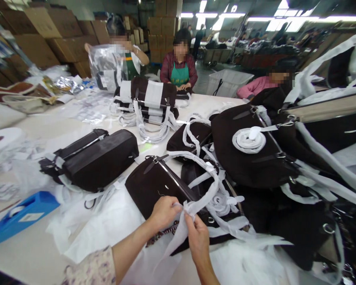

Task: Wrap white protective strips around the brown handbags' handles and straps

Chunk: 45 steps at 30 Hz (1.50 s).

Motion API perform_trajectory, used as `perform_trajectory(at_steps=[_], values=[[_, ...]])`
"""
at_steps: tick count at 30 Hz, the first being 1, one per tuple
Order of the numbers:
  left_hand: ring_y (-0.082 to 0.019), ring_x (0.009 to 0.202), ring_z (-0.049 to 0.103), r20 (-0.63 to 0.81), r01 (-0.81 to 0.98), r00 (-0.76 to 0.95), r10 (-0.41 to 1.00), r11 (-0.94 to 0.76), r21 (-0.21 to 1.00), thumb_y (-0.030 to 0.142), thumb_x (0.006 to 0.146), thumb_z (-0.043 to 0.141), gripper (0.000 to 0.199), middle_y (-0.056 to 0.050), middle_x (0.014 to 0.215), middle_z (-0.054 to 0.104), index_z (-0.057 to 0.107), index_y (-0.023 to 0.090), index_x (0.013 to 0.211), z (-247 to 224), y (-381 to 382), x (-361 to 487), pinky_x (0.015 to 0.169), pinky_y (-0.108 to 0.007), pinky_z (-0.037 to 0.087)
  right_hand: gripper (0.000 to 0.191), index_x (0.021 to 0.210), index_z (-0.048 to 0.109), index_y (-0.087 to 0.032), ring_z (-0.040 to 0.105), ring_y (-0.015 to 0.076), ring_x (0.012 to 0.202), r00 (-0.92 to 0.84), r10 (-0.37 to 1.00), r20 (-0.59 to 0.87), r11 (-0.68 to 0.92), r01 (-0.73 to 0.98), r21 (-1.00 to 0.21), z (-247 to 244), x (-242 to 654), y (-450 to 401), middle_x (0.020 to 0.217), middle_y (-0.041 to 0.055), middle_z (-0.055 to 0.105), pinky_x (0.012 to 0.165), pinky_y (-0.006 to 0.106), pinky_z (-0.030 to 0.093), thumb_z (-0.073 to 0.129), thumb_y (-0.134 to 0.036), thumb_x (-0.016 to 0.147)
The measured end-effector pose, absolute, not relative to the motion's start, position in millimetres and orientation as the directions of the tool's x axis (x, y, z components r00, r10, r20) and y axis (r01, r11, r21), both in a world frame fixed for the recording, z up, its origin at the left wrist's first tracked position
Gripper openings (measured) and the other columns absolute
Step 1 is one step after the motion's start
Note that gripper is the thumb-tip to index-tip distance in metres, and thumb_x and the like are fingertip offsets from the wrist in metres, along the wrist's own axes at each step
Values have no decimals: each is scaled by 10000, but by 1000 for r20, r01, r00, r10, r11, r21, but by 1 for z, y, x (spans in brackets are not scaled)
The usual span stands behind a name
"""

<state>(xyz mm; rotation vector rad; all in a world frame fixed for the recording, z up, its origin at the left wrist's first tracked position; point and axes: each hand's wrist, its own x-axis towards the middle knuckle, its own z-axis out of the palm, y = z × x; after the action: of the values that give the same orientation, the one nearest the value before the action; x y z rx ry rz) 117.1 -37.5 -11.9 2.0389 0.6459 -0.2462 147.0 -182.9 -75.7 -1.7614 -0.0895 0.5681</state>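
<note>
My left hand [165,211] is closed, its fingertips pinching white wrapping paper [182,231] at one end of a bag handle. Close beside it, my right hand [198,233] grips the same paper between thumb and fingers. The paper runs up around the curved handle [213,186] of a dark brown handbag [157,180], and a loose tail hangs down between my hands. The bag lies tilted on the table in front of me. Below my left wrist shows a patterned strip [163,234], partly hidden.
More dark bags [243,150] with paper-wrapped straps pile up on the right. Another black bag [101,158] lies at left, near a blue tape dispenser [23,215] and a white roll [4,140]. Loose white sheets [106,225] cover the near table. Co-workers [179,69] are across it.
</note>
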Motion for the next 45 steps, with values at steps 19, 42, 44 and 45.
perform_trajectory(at_steps=[19,42,44,45], values=[[-249,906,460,-205,241,965,162,-859,453,-26,766,358,336,-112,979,540,568,142,968,-9,-93,92,844,-398,406,398,927,710,-142,606,247,862,805,473,-358,-159,-322,-933,-67,158,-187,902,65,720,818,328,469,572,-481,771],[-150,824,546,-479,459,808,343,143,877,273,780,537,147,8,826,599,566,173,883,-18,-64,97,765,-256,416,542,782,651,-201,621,221,766,827,507,-243,-299,-97,-949,-55,146,-183,767,47,701,692,281,461,352,-643,876],[-155,862,564,-507,428,813,287,295,854,292,775,555,177,2,857,614,569,173,905,-20,-71,96,807,-268,423,526,791,657,-209,638,228,781,830,514,-216,-303,-59,-951,-55,145,-183,790,59,716,705,285,470,350,-626,884],[-152,841,570,-528,419,798,290,362,833,287,747,588,189,6,835,611,564,172,895,-21,-74,96,801,-270,429,521,795,658,-212,643,229,770,830,519,-203,-314,-36,-949,-55,145,-183,782,62,717,693,285,471,346,-617,890]])
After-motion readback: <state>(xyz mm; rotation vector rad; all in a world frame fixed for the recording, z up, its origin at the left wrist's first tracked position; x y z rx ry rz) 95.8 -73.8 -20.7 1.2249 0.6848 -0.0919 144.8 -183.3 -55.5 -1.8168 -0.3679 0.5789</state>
